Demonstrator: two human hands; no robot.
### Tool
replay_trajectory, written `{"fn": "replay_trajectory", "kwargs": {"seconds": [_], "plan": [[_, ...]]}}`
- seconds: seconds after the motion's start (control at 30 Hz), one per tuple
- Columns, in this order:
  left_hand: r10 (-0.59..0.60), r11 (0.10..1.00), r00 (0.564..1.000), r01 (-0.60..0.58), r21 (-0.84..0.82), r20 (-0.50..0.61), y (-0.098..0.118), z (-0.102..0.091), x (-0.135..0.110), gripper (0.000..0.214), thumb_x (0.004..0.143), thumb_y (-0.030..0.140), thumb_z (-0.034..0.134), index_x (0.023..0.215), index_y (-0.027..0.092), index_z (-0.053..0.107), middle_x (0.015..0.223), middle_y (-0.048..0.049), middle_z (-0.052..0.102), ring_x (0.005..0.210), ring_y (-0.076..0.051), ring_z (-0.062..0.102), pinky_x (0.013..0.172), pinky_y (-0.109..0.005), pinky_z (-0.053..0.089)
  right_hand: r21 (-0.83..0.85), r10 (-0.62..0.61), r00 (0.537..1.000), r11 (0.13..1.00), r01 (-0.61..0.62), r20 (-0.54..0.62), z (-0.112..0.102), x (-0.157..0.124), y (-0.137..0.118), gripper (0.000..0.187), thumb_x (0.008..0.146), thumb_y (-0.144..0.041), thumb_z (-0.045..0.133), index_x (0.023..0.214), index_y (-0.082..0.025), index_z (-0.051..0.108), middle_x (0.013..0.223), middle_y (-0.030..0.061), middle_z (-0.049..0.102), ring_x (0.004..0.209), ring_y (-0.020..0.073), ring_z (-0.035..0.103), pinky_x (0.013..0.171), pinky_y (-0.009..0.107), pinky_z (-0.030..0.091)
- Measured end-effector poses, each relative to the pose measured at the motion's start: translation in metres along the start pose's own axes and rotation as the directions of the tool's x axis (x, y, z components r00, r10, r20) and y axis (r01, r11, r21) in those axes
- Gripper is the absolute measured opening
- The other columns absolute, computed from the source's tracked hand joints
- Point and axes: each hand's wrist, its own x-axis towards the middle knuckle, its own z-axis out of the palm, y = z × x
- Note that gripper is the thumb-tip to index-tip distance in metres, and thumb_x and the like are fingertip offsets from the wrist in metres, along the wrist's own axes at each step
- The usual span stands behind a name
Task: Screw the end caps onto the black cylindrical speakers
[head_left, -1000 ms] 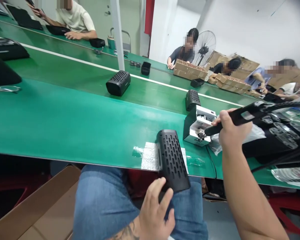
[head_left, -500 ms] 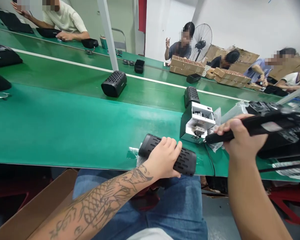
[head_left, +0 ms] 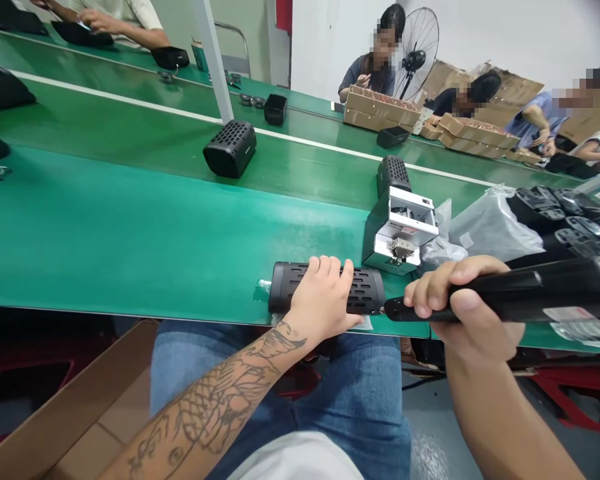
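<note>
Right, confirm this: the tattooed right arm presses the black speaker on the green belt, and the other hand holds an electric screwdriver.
Wrong side: the head view shows the tattooed arm is the left. It presses the black speaker on the green belt; the right hand holds the electric screwdriver.

The room has white walls and a grey floor with a little shine on it. Long green desks run along the room, and a thin white post rises near them. A standing fan is by the far wall, behind it lean flat cardboard sheets. A red stool stands under the right side, and a cardboard box is at the lower left.
</note>
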Motion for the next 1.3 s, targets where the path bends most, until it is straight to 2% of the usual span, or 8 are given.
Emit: {"fn": "replay_trajectory", "kwargs": {"seconds": [0.23, 0.47, 0.8, 1.0, 1.07, 1.13, 1.23, 1.3], "plan": [[0.002, 1.000, 1.000, -0.002, -0.001, 0.011, 0.000, -0.002, 0.000, 0.120, 0.089, 0.085, 0.089, 0.168, -0.001, 0.062, 0.145, -0.0321, 0.073, 0.136, -0.051, 0.062, 0.123, -0.063, 0.041, -0.022, 0.013, 0.997, 1.000, -0.011, 0.077, 0.005, 0.004, 0.004, 0.023, 0.098, -0.030, 0.097, 0.097, -0.024, 0.076, 0.068, -0.0031, 0.071, 0.051, 0.0162, 0.068, 0.058, 0.034, 0.068], [-0.009, 1.000, 1.000, 0.009, -0.013, 0.013, 0.001, -0.002, 0.001, 0.117, 0.087, 0.084, 0.090, 0.164, 0.000, 0.064, 0.138, -0.0300, 0.074, 0.129, -0.050, 0.064, 0.120, -0.062, 0.042, -0.005, 0.051, 0.992, 0.999, -0.051, 0.119, 0.009, 0.003, 0.008, 0.028, 0.096, -0.027, 0.098, 0.090, -0.025, 0.071, 0.064, -0.0049, 0.068, 0.047, 0.0140, 0.063, 0.058, 0.033, 0.066], [-0.015, 0.999, 1.000, 0.016, -0.036, 0.024, 0.002, -0.004, 0.001, 0.115, 0.087, 0.082, 0.091, 0.164, 0.001, 0.064, 0.139, -0.0297, 0.074, 0.129, -0.049, 0.064, 0.121, -0.062, 0.042, 0.014, 0.109, 0.976, 0.993, -0.114, 0.188, 0.004, 0.005, 0.013, 0.027, 0.095, -0.025, 0.099, 0.090, -0.024, 0.072, 0.066, -0.0043, 0.068, 0.049, 0.0151, 0.065, 0.058, 0.034, 0.066], [-0.049, 0.998, 0.999, 0.050, -0.023, 0.017, 0.008, -0.001, -0.001, 0.120, 0.088, 0.085, 0.090, 0.166, -0.001, 0.062, 0.142, -0.0330, 0.074, 0.131, -0.052, 0.064, 0.120, -0.065, 0.042, -0.045, 0.097, 0.971, 0.995, -0.090, 0.218, -0.002, 0.016, 0.001, 0.018, 0.095, -0.028, 0.096, 0.094, -0.027, 0.077, 0.063, -0.0025, 0.069, 0.047, 0.0176, 0.065, 0.054, 0.037, 0.067], [-0.070, 0.997, 0.997, 0.070, -0.013, 0.027, 0.012, 0.001, 0.000, 0.124, 0.088, 0.087, 0.089, 0.169, -0.003, 0.060, 0.142, -0.0340, 0.074, 0.130, -0.053, 0.064, 0.120, -0.066, 0.043, -0.038, 0.036, 0.988, 0.999, -0.030, 0.152, -0.011, 0.030, -0.001, 0.018, 0.092, -0.031, 0.097, 0.093, -0.027, 0.080, 0.060, -0.0032, 0.067, 0.043, 0.0176, 0.062, 0.051, 0.037, 0.066], [-0.092, 0.996, 0.995, 0.092, -0.006, 0.041, 0.016, 0.002, 0.000, 0.127, 0.089, 0.088, 0.087, 0.171, -0.004, 0.058, 0.141, -0.0349, 0.073, 0.131, -0.053, 0.065, 0.120, -0.066, 0.043, -0.087, -0.076, 0.997, 0.994, 0.073, -0.035, -0.023, 0.048, 0.005, 0.024, 0.087, -0.033, 0.102, 0.088, -0.025, 0.079, 0.060, -0.0032, 0.065, 0.043, 0.0181, 0.061, 0.051, 0.038, 0.065], [-0.105, 0.994, 0.993, 0.106, -0.011, 0.054, 0.015, -0.001, 0.000, 0.127, 0.088, 0.087, 0.089, 0.174, -0.002, 0.057, 0.142, -0.0339, 0.074, 0.131, -0.053, 0.065, 0.120, -0.067, 0.043, -0.278, -0.230, 0.937, 0.948, 0.154, -0.264, -0.043, 0.073, 0.026, 0.031, 0.085, -0.030, 0.106, 0.085, -0.024, 0.076, 0.066, -0.0019, 0.069, 0.053, 0.0194, 0.068, 0.061, 0.038, 0.066], [-0.066, 0.997, 0.995, 0.068, -0.023, 0.074, 0.007, -0.007, -0.003, 0.125, 0.085, 0.082, 0.094, 0.176, 0.005, 0.056, 0.143, -0.0311, 0.074, 0.130, -0.052, 0.065, 0.118, -0.066, 0.045, -0.342, -0.232, 0.930, 0.931, 0.127, -0.286, -0.055, 0.082, 0.044, 0.030, 0.088, -0.027, 0.104, 0.086, -0.025, 0.075, 0.068, -0.0020, 0.071, 0.057, 0.0199, 0.071, 0.065, 0.037, 0.065]]}}
